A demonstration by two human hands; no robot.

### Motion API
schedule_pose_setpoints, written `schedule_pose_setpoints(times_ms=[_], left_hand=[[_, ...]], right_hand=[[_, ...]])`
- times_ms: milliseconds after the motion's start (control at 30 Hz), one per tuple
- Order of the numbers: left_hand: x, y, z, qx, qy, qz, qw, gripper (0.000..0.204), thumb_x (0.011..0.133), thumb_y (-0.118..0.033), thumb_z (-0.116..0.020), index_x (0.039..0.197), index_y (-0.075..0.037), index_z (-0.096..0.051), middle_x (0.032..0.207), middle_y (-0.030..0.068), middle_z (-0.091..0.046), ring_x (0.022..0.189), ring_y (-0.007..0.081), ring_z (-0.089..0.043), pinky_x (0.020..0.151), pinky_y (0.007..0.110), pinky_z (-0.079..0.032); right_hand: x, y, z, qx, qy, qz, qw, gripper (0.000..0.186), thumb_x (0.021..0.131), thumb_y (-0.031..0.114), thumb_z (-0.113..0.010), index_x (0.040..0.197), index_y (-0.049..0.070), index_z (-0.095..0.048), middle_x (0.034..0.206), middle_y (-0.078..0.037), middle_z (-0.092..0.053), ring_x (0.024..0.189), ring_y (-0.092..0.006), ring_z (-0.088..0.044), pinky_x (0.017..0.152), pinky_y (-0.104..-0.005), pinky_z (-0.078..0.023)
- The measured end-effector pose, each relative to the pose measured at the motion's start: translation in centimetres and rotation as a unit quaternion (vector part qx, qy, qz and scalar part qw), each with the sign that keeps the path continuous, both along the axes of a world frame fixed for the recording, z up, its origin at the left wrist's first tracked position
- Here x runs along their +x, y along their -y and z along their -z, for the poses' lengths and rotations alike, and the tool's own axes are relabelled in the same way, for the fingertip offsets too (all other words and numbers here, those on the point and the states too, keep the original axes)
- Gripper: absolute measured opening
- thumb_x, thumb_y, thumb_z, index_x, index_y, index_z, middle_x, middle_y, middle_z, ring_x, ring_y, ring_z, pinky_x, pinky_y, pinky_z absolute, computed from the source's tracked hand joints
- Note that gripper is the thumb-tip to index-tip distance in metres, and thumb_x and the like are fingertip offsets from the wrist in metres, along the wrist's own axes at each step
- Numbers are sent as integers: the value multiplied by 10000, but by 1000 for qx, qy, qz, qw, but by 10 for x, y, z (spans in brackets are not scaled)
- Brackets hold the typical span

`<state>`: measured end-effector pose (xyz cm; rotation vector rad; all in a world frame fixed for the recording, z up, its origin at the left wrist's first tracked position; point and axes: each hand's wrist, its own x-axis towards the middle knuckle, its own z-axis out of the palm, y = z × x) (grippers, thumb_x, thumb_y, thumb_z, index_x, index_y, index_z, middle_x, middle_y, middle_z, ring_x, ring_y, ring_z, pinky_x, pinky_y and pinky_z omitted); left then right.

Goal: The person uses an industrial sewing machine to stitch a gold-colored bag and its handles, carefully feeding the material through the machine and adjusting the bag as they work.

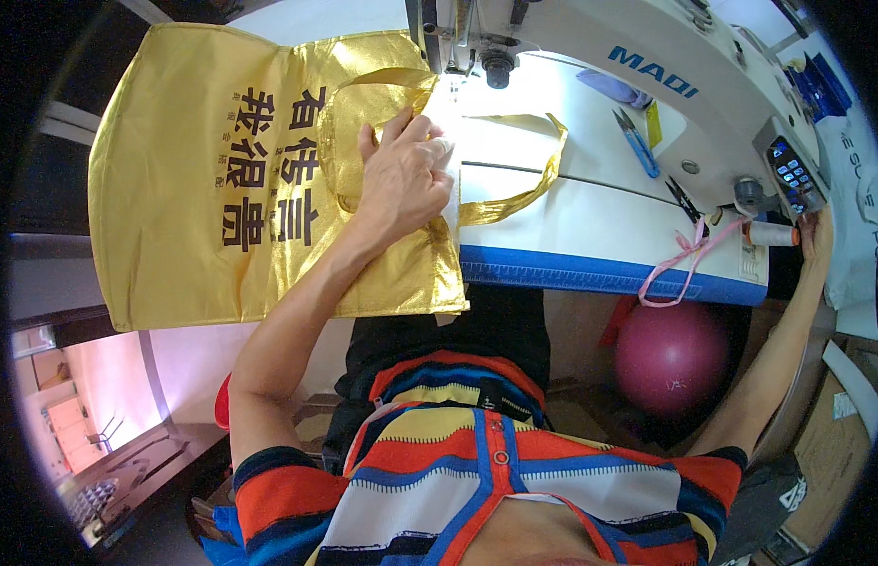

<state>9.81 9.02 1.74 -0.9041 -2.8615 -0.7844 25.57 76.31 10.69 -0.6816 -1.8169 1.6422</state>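
Note:
A shiny gold tote bag (184,170) with dark printed characters lies flat at the left of the sewing table, its right edge by the presser-foot area. My left hand (406,174) rests on the bag's upper right, palm down, thumb apart from the bent fingers; it appears to press on the bag, not grip it. One gold handle (543,179) loops out to the right over the tabletop. The other gold handle (331,141) curves across the bag beside my left hand. My right hand (816,236) reaches the right end of the white sewing machine (637,57); its fingers are mostly hidden.
Blue-handled snips (637,146) and dark snips (686,203) lie under the machine arm. A pink ribbon (679,269) hangs over the blue ruler edge (552,269). Near my right hand is a thread spool (771,234). A pink ball (673,358) sits below the table.

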Motion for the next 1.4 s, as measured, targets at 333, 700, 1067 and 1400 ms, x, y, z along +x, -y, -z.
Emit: schedule_pose_setpoints(times_ms=[333,700,1067,1400], left_hand=[[-1,1,2,17,-54,19,998,366,704,-76,-521,1030,-19,-678,1117,92,-579,1158,250,-457,1026,425,-235],[-1,3,5,-11,-73,-3,997,313,708,-75,-535,973,-22,-693,1106,90,-585,1181,291,-437,1038,474,-226],[-13,6,13,63,-112,27,991,257,696,-162,-546,881,-97,-713,1044,56,-601,1182,347,-464,953,575,-248],[-11,2,9,76,-78,20,994,269,690,-155,-544,872,-19,-687,1071,105,-600,1214,383,-423,1001,611,-186]], right_hand=[[14,-54,2,12,-37,-6,999,239,936,244,-557,1061,41,-580,936,-49,-570,819,-159,-550,732,-292,-472],[-50,407,28,588,-99,-189,780,184,781,-12,-575,959,8,-622,1022,-111,-623,1016,-265,-569,890,-359,-448],[-168,491,104,589,1,-358,724,178,842,167,-612,960,49,-674,1002,-89,-626,913,-273,-570,840,-448,-416],[-159,491,105,627,-25,-225,745,195,844,265,-621,929,102,-687,921,-67,-630,797,-258,-548,751,-397,-399]])
